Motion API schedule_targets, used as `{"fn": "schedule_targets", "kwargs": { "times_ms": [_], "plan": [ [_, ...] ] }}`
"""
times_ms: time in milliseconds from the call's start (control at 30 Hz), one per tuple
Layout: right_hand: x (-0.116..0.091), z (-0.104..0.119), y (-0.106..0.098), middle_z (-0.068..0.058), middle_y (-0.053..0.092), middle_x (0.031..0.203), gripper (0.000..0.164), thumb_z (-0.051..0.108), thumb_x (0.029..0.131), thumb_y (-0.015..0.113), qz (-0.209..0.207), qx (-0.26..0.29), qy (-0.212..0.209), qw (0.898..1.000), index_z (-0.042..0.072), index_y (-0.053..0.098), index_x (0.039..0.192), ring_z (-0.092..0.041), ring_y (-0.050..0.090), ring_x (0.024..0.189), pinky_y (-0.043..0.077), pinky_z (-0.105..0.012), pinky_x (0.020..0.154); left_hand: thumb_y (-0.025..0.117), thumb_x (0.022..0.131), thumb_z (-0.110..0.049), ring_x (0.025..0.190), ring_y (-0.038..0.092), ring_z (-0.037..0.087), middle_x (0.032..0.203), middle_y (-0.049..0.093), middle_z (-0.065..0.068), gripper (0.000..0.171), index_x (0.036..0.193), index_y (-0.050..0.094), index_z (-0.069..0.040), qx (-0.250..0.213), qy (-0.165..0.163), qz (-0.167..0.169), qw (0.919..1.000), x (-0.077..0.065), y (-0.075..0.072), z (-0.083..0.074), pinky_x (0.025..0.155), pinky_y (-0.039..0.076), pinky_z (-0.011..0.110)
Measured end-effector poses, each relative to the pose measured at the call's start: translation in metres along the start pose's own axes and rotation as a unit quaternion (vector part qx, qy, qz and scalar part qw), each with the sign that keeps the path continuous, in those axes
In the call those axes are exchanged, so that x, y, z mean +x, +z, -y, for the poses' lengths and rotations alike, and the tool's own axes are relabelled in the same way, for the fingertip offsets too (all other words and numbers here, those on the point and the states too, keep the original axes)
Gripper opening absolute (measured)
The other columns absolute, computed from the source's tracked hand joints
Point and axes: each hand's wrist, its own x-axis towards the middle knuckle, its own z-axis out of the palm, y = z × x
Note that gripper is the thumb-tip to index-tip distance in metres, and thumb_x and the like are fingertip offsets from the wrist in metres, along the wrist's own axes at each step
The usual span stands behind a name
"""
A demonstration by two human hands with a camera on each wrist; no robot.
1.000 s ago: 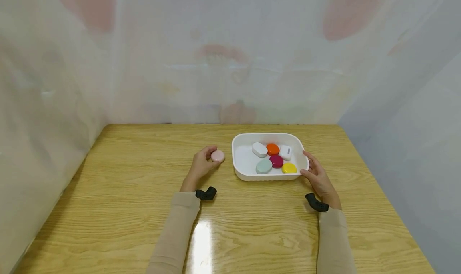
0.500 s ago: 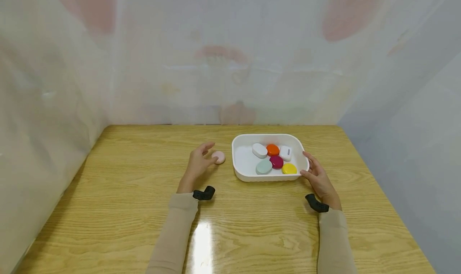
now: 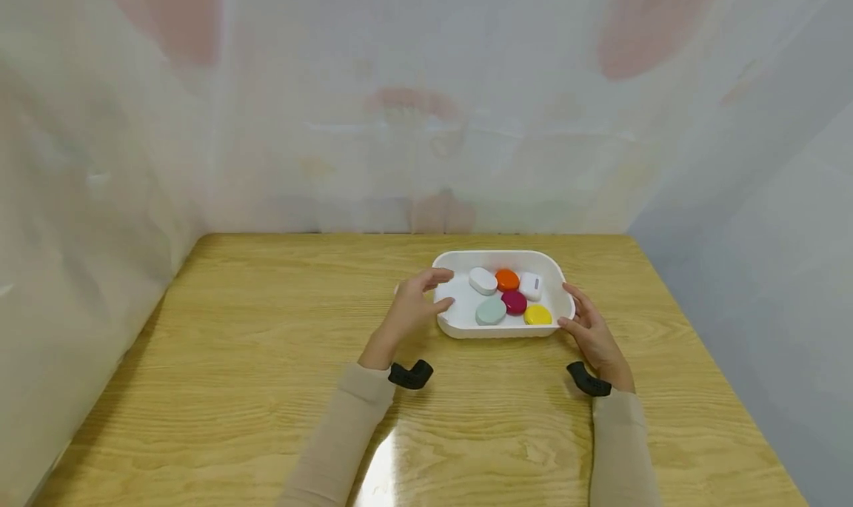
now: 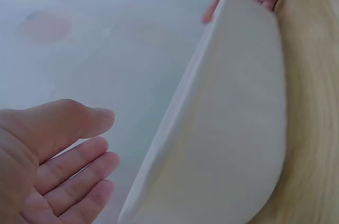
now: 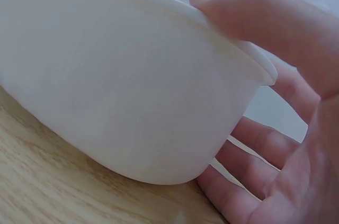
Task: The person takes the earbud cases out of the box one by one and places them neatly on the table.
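Observation:
In the head view a white plastic tray (image 3: 496,331) holds several small rounded pieces: a white oval one (image 3: 483,280), an orange one (image 3: 507,280), a white squarish one (image 3: 530,286), a crimson one (image 3: 514,303), a yellow one (image 3: 537,314) and a pale green one (image 3: 491,311). My left hand (image 3: 412,309) hovers at the tray's left end, fingers and thumb spread, holding nothing. A sliver of the pale pink round piece (image 3: 396,289) peeks out behind it. My right hand (image 3: 591,337) grips the tray's right end, thumb (image 5: 233,9) on the rim, fingers against the outer wall.
A wood-grain table (image 3: 266,329) carries everything. Pale patterned sheeting (image 3: 426,159) hangs along its back and sides. Each wrist wears a black camera mount, the left one (image 3: 410,374) and the right one (image 3: 589,380).
My left hand has let go of the pale pink piece, leaving it on the table, and moved right to the tray's left end. My right hand has stayed at the tray.

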Motion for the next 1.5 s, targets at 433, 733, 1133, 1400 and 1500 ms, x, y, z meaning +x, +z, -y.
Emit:
{"fn": "schedule_targets", "kwargs": {
  "times_ms": [433,733,1133,1400,1500],
  "plan": [
    [-0.001,0.006,-0.003,0.008,0.035,0.142,0.064,0.0,0.096,0.053,0.012,0.019,-0.017,1.0,0.009,0.024,0.152,0.006,0.05,0.121,0.05,-0.008,0.092,0.075,0.082,-0.01,0.121,0.06,0.032,0.129,0.063,0.019,0.05,0.127,0.057,0.003,0.025,-0.059,0.091,0.9938,0.035,0.055,-0.019,0.109,0.047,0.04],
    [-0.002,0.002,-0.005,0.009,0.033,0.143,0.064,0.0,0.095,0.053,0.01,0.029,-0.013,0.999,0.01,0.025,0.152,0.005,0.046,0.123,0.051,-0.009,0.091,0.085,0.073,-0.02,0.119,0.062,0.021,0.128,0.066,0.009,0.064,0.129,0.058,-0.004,0.116,-0.138,0.095,0.9789,0.044,0.079,-0.016,0.104,0.05,0.029],
    [0.0,0.007,-0.002,0.005,0.031,0.147,0.065,0.002,0.095,0.055,-0.001,0.017,-0.002,1.0,0.01,0.025,0.152,0.007,0.049,0.121,0.05,-0.008,0.093,0.084,0.074,-0.017,0.11,0.063,0.021,0.12,0.068,0.011,0.056,0.125,0.063,-0.004,0.162,-0.149,0.109,0.9694,0.048,0.081,-0.012,0.099,0.052,0.028],
    [-0.001,0.006,-0.002,0.008,0.035,0.142,0.066,0.002,0.095,0.055,-0.006,0.011,0.001,1.0,0.01,0.024,0.152,0.008,0.052,0.119,0.051,-0.009,0.092,0.08,0.076,-0.008,0.115,0.063,0.021,0.125,0.068,0.011,0.051,0.124,0.064,-0.002,0.18,-0.11,0.112,0.971,0.047,0.081,-0.012,0.103,0.051,0.03],
    [-0.001,0.007,-0.003,0.005,0.031,0.146,0.066,0.002,0.095,0.055,-0.003,0.011,0.004,1.0,0.011,0.024,0.152,0.008,0.049,0.121,0.051,-0.008,0.092,0.08,0.075,-0.007,0.113,0.064,0.022,0.124,0.068,0.011,0.051,0.123,0.063,-0.001,0.17,-0.09,0.107,0.9755,0.046,0.08,-0.012,0.102,0.051,0.032]
  ]
}}
